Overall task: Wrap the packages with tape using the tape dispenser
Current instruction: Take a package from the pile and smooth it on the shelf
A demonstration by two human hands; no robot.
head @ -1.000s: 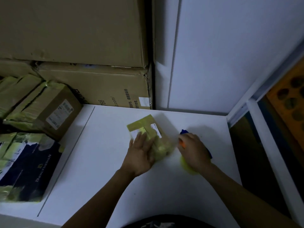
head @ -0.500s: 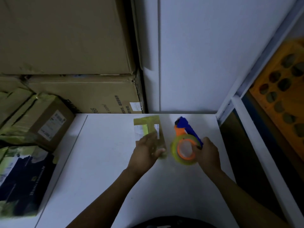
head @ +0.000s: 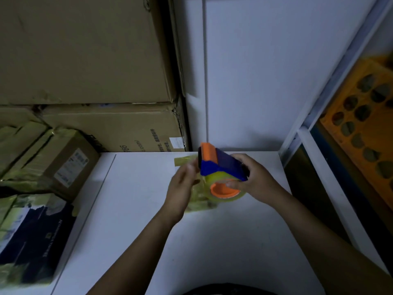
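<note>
Tape dispenser point(head: 221, 167) held just above the package point(head: 200, 202), mid-wrap.
Gripped by right hand point(head: 253, 179); left hand point(head: 182, 186) flat on package. Next likely needed: tape pressed down, drawn across.

One cam, head-worn, wide-angle, faces fwd & down, close over white table point(head: 212, 241). Left hand point(head: 181, 188), right hand point(head: 258, 180) w/ tape dispenser point(head: 221, 167) near centre; cartons point(head: 85, 60) at 10 o'clock; wall point(head: 255, 71) at 1.

The package point(head: 202, 202) lies mostly hidden behind the tape dispenser point(head: 221, 165) (only its edges show).
</note>
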